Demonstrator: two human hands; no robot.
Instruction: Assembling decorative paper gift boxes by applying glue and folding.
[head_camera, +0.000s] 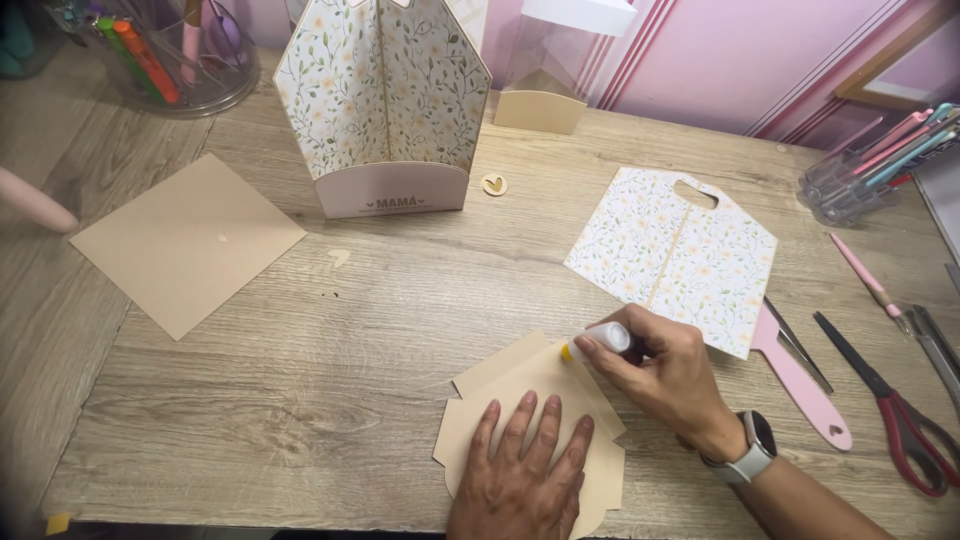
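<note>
Pressing flat with spread fingers, the left hand pins a tan card cutout at the tabletop's near edge so it cannot slide. The right hand has its fingers closed around a white glue stick, its yellow tip touching the cutout's upper flap. A floral card panel lies toward the right edge. Near the far edge stands a floral box with a pink lettered front band.

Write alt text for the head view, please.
The left hand presses flat on a tan card cutout on a wooden desk while the right hand touches a glue bottle to its edge. A flowered card panel lies beyond.
</note>
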